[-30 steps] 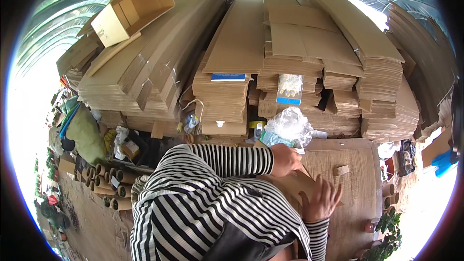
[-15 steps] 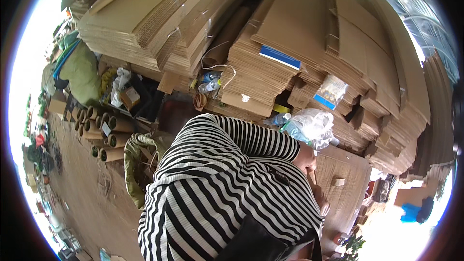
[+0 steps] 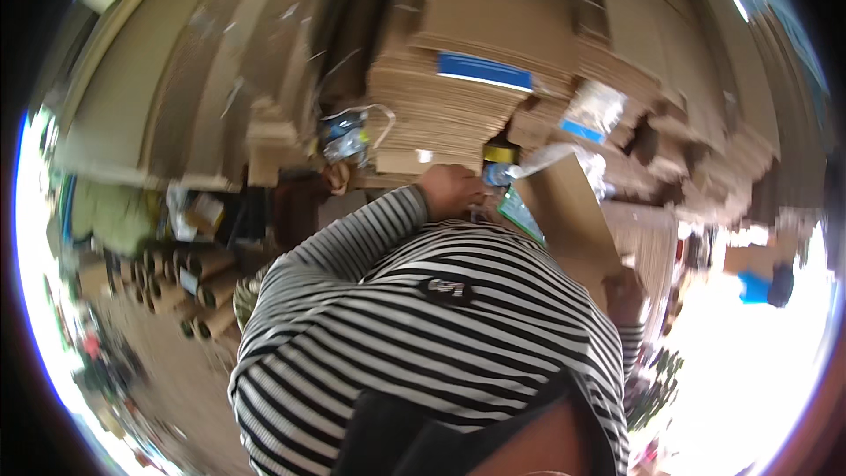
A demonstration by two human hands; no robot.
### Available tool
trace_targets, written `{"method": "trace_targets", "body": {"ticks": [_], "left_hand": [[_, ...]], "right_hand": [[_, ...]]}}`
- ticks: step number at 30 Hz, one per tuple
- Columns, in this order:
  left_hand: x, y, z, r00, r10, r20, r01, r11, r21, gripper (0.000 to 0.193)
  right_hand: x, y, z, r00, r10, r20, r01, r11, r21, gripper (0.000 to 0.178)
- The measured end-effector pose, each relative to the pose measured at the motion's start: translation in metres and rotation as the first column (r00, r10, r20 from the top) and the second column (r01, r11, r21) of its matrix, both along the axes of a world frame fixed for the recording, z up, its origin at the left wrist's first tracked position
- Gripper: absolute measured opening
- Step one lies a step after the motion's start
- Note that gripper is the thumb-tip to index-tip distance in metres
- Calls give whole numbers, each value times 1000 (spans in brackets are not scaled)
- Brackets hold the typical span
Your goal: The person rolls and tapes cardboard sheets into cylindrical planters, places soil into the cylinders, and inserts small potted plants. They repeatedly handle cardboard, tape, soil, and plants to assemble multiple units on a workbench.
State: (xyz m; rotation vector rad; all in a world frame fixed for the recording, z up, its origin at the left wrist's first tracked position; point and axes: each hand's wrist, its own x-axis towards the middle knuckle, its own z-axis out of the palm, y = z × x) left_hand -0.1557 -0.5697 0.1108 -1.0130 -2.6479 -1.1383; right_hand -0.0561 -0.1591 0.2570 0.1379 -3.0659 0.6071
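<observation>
My right hand (image 3: 626,296), slightly blurred, grips the lower right edge of a flat brown cardboard piece (image 3: 573,216), which is tilted up in front of the striped shirt. My left hand (image 3: 452,190) is apart from the cardboard, over the near side of the work surface, its fingers curled. What the fingers hold, if anything, is too smeared to make out. Beside it lie a clear plastic bottle (image 3: 500,174) and a green-edged clear plastic bag (image 3: 522,211). A crumpled whitish plastic bag (image 3: 551,159) shows partly behind the cardboard.
Tall stacks of flattened cardboard (image 3: 449,115) rise across the far side, with a blue-and-white printed sheet (image 3: 485,70) on one. Bottles (image 3: 345,143) and a white cord sit in a gap between stacks. Brown tubes (image 3: 211,269) lie at the left near a green sack (image 3: 110,216).
My hands were close together at the right. Now my left hand has moved left and away, while my right hand has the cardboard piece raised into sight. The view has shifted too.
</observation>
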Motion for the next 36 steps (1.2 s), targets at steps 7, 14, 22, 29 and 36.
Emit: {"method": "trace_targets", "body": {"ticks": [7,14,22,29,36], "left_hand": [[-19,-20,-20,981,-93,168,136,955,-264,20],[-23,2,-12,983,-38,178,96,940,-328,23],[21,45,-11,918,-142,371,327,799,-504,26],[57,55,20,878,62,474,278,740,-612,21],[114,10,-23,772,256,582,226,745,-627,27]], "right_hand": [[15,42,13,949,-272,-157,308,905,293,18],[-4,125,-5,843,-331,-425,516,720,463,18],[-85,259,-72,849,-418,-322,526,719,454,22],[-196,328,-128,906,-424,-11,366,769,524,30],[-268,290,-161,830,-542,-132,530,693,489,54]]}}
